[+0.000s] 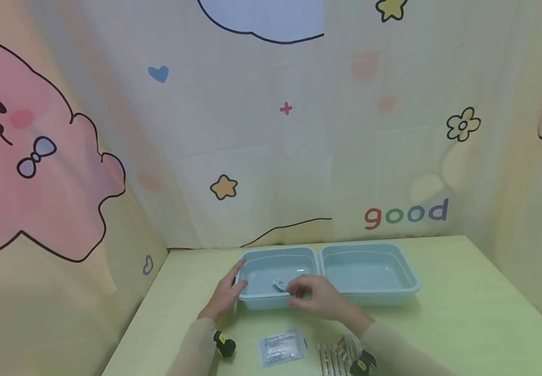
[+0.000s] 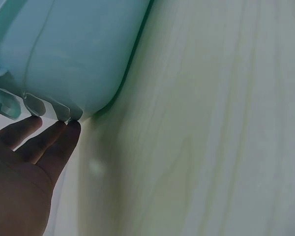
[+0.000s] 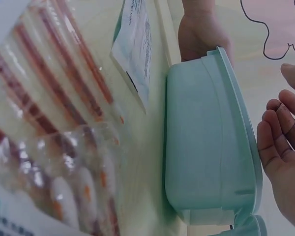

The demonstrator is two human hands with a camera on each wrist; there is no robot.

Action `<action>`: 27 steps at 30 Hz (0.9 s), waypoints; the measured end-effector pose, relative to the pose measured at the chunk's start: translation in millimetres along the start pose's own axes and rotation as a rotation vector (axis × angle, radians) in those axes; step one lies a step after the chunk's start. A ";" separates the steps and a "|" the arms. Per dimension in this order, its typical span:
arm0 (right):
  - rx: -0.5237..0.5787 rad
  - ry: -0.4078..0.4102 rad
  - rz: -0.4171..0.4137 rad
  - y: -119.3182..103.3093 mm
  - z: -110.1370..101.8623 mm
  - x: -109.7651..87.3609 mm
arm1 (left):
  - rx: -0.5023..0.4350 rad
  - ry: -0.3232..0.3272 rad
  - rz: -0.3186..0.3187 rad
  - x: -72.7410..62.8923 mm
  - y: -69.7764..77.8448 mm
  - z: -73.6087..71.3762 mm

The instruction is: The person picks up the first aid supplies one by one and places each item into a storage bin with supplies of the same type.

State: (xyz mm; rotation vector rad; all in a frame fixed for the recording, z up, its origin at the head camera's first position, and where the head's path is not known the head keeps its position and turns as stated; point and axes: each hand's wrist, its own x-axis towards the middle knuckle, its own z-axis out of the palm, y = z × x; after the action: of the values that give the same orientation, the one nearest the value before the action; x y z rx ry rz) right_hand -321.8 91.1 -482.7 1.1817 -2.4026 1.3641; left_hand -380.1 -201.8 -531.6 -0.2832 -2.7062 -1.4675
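My left hand (image 1: 225, 293) holds the left end of the left light-blue plastic bin (image 1: 266, 302). Its fingertips (image 2: 71, 127) touch the outside beneath the rim, while the thumb lies over the rim. Above the bin's front edge is my right hand (image 1: 318, 297), fingers loosely bent. In the right wrist view the thumb stands apart from the right hand's fingers (image 3: 280, 132), with nothing between them. A small white-and-blue packet (image 1: 279, 284) shows within the bin, just left of the right fingertips.
Joined on the right is a second blue bin (image 1: 369, 299). In front lie a flat white printed packet (image 1: 282, 348) and clear-bagged swabs with brown shafts (image 3: 49, 73), partly under the right forearm. A patterned curtain (image 1: 271, 130) stands behind the table (image 1: 459, 313).
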 end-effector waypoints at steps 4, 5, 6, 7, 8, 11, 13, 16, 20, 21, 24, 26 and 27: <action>-0.022 0.005 -0.032 1.8 -1.3 -3.2 | -0.011 -0.003 0.012 1.8 1.3 -1.9; -0.024 0.003 -0.038 2.4 -1.8 -4.0 | -0.010 -0.002 0.013 2.4 1.7 -2.3; -0.024 -0.001 -0.042 3.0 -2.4 -5.0 | -0.010 -0.002 0.013 3.0 2.0 -2.9; -0.022 -0.008 -0.042 3.2 -3.1 -6.2 | -0.007 -0.001 0.013 3.5 2.0 -3.3; -0.023 -0.015 -0.040 3.7 -3.7 -7.5 | -0.005 0.000 0.012 3.8 2.4 -3.8; -0.033 -0.044 -0.035 4.6 -5.7 -12.2 | -0.011 0.003 0.009 3.6 3.9 -4.9; -0.044 -0.065 -0.040 5.8 -6.7 -15.6 | -0.016 0.003 0.009 3.2 4.3 -4.9; -0.049 -0.093 -0.041 7.7 -7.7 -20.1 | -0.011 0.003 0.011 3.0 4.6 -3.9; -0.055 -0.122 -0.036 10.6 -8.6 -25.7 | 0.000 0.006 0.012 3.3 3.2 -2.2; -0.057 -0.127 -0.034 11.7 -9.1 -27.4 | 0.004 0.004 0.008 3.5 2.2 -1.6; -0.060 -0.144 -0.024 14.8 -11.6 -33.6 | 0.003 -0.003 -0.006 2.8 -0.1 -0.3; -0.057 -0.152 -0.008 17.3 -14.1 -38.8 | 0.004 -0.008 -0.016 2.3 -1.8 0.7; -0.057 -0.156 0.005 18.5 -15.5 -41.7 | 0.006 -0.010 -0.019 2.2 -2.5 1.1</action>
State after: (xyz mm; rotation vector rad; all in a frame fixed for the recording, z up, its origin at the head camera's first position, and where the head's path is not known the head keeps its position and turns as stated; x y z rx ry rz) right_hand -309.9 131.9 -505.4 1.3133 -2.5321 1.2392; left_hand -382.7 -201.9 -534.0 -0.2662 -2.7281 -1.4671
